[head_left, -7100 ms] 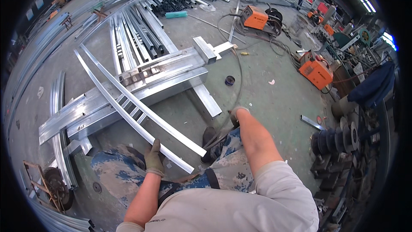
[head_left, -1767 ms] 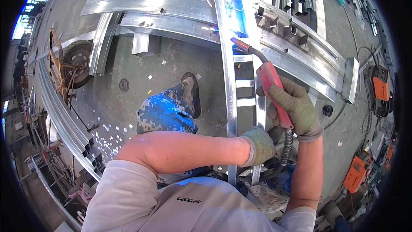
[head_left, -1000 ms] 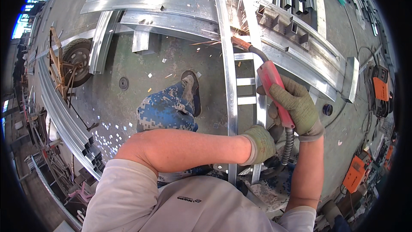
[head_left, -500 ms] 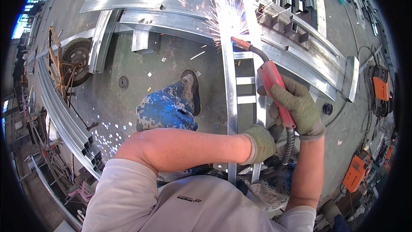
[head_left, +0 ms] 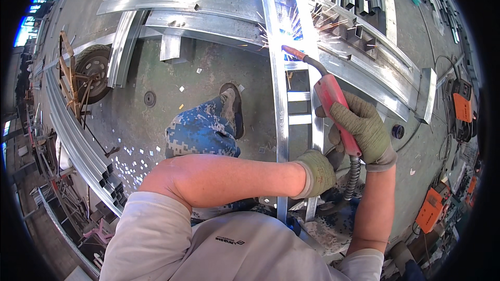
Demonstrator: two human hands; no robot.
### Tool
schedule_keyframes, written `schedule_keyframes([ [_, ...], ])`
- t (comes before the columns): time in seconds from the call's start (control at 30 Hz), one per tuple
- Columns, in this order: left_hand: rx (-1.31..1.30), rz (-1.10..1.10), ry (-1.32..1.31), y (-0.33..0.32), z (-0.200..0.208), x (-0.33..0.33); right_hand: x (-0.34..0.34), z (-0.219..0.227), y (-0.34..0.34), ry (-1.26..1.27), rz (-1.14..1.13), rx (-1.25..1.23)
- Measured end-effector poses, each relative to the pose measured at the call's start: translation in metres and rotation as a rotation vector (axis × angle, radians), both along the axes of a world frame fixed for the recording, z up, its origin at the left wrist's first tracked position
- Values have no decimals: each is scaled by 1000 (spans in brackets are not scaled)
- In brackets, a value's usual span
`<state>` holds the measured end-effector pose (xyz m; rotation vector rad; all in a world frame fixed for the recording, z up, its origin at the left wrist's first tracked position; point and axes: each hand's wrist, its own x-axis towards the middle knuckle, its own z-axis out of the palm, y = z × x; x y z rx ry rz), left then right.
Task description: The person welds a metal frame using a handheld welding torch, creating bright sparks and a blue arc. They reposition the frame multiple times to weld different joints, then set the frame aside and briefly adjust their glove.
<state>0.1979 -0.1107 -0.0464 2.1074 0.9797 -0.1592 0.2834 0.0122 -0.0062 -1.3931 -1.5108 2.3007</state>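
I have the right hand (head_left: 367, 130), in an olive-green knit glove, wrapped firmly round the red plastic handle of a welding torch (head_left: 335, 105) with a curved neck. The left hand (head_left: 316, 174), gloved alike, sits at the lower stretch of the right rail; its fingers are hidden from me, so I can't tell whether they grip.

The work is a shiny silver, ladder-shaped metal frame (head_left: 280, 104). Its upper part lies across broad silver steel beams (head_left: 208, 28), and its lower end reaches down beside the blue-grey camouflage trousers (head_left: 203, 130).

On progress: three short silver cross-pieces (head_left: 299, 119) span the rails below the torch tip, though I can't make out whether their ends are welded. A blue-white arc (head_left: 290, 35) burns between the rails, nearest the left one, throwing sparks, so I judge that joint unfinished. Glare hides the spot itself, and I can't count what remains above it.
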Motion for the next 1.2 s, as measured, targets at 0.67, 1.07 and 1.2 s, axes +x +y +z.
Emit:
schedule_keyframes([
  [0.67, -3, -3, 3, 0, -4, 3, 1, 0, 2, -10, -48, -20],
  [1.07, 11, 8, -5, -3, -9, 5, 3, -1, 1, 45, -52, -83],
  [1.2, 5, -2, 0, -1, -6, 3, 3, -5, 2, 15, -106, -31],
])
